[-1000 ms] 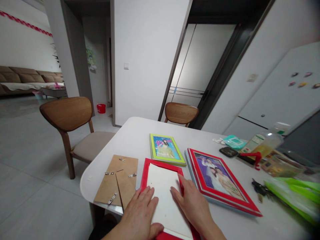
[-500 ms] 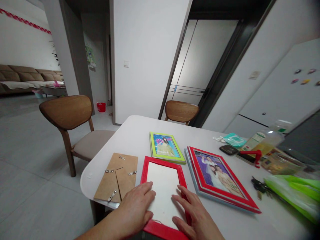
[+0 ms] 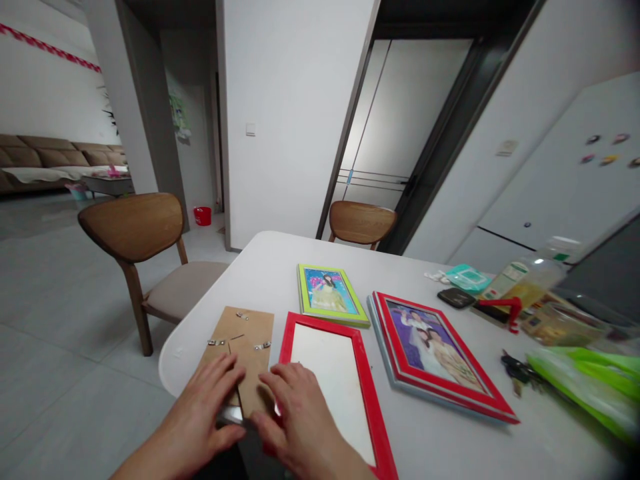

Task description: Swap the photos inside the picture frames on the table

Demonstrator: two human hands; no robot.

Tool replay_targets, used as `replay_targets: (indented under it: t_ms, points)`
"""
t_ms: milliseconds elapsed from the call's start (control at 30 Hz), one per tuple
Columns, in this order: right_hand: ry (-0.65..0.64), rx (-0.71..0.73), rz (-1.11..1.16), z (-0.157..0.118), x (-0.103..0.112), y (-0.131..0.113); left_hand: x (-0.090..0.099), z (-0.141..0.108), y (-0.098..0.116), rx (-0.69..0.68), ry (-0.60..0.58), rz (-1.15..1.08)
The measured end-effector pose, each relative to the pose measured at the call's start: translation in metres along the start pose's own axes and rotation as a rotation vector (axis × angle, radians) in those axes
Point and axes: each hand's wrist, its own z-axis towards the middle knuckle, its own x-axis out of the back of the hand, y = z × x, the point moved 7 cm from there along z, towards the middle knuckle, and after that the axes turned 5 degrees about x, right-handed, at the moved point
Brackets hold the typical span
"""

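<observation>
A brown picture-frame backing board [image 3: 245, 333] with metal clips and a fold-out stand lies at the table's left edge. My left hand [image 3: 205, 407] rests over its lower left part, fingers stretched and thumb apart. At the board's lower right edge is my right hand [image 3: 297, 413], its fingers spread and slightly bent. That hand also covers the lower left side of a red picture frame [image 3: 357, 340], which lies beside the board with a white sheet [image 3: 325, 353] inside it. The near edge of the board is partly hidden by my hands.
A green-framed picture [image 3: 330, 293] lies beyond the red frame. To the right is a stack topped by a red-framed photo [image 3: 435, 347]. Keys [image 3: 517, 370], a green plastic bag [image 3: 590, 387], a black wallet-like item [image 3: 456, 298] and a bottle [image 3: 525, 277] stand further right. A wooden chair [image 3: 135, 227] is at left.
Both hands have moved left, from the white sheet in the red frame to the brown backing board. The frames on the table have stayed in place.
</observation>
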Motion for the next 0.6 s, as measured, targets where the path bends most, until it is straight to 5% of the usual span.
replay_targets:
  t_ms: [133, 267, 433, 600]
  points:
    - [0.015, -0.066, -0.019, 0.025, -0.026, -0.015, 0.007, -0.014, -0.057, 0.037, 0.117, 0.038]
    - [0.041, -0.080, 0.113, 0.030, -0.027, -0.018, 0.029, -0.009, -0.062, 0.031, 0.245, 0.001]
    - [0.103, 0.039, 0.150, -0.007, 0.017, -0.011, 0.063, 0.002, 0.003, -0.101, 0.271, -0.060]
    - [0.206, 0.001, 0.002, -0.061, 0.064, 0.029, 0.047, 0.006, 0.076, -0.271, 0.179, -0.125]
